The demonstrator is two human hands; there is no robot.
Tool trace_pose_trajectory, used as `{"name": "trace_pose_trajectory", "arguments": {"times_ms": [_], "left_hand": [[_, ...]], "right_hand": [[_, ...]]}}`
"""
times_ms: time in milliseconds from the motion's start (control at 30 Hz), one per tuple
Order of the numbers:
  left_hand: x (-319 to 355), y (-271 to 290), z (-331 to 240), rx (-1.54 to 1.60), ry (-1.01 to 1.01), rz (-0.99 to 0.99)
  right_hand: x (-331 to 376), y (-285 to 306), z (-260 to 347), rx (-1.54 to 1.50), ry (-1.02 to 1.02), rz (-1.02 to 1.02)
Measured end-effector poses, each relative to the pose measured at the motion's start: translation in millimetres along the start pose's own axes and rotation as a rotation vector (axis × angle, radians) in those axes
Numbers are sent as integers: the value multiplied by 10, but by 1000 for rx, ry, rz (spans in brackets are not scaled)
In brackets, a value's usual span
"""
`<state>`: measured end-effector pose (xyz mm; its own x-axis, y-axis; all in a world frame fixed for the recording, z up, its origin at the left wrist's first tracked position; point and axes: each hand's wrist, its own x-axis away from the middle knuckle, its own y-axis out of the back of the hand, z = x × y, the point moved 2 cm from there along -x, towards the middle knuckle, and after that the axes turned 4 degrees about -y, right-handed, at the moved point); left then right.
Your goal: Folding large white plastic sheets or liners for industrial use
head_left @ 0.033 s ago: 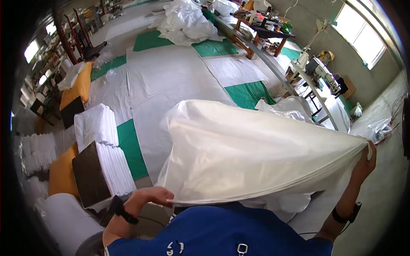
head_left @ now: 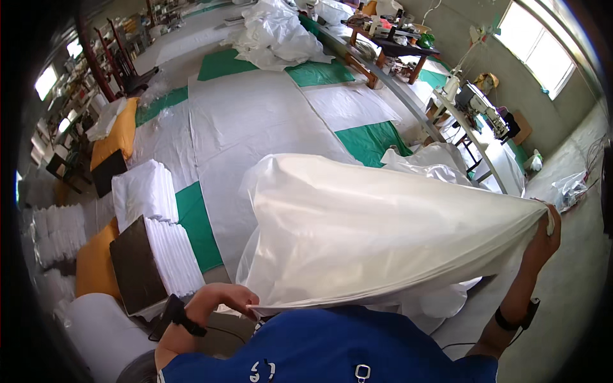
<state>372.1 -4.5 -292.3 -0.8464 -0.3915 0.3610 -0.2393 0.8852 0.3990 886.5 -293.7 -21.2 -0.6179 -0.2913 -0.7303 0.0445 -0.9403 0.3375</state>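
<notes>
- The left hand (head_left: 231, 297) pinches the near left corner of a white sheet (head_left: 370, 236) between its fingers.
- The right hand (head_left: 546, 237) has its fingers closed around the sheet's gathered right end, farther out than the left hand.
- The sheet hangs spread between the two hands, just beyond the blue shirt (head_left: 357, 338), its loose part billowing toward the far side.
- Left of it stand folded white stacks (head_left: 172, 255) beside a green strip (head_left: 198, 223).
- A sewing machine (head_left: 482, 110) stands far right.
</notes>
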Motion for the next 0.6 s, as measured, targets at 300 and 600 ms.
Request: {"name": "trace_pose_trajectory", "arguments": {"times_ms": [300, 600], "left_hand": [[-1548, -331, -2063, -259, -1163, -119], [-2676, -1184, 719, -756, -532, 182]], "right_hand": [[-481, 264, 828, 85, 372, -58], [-217, 697, 1858, 322, 634, 69]]}}
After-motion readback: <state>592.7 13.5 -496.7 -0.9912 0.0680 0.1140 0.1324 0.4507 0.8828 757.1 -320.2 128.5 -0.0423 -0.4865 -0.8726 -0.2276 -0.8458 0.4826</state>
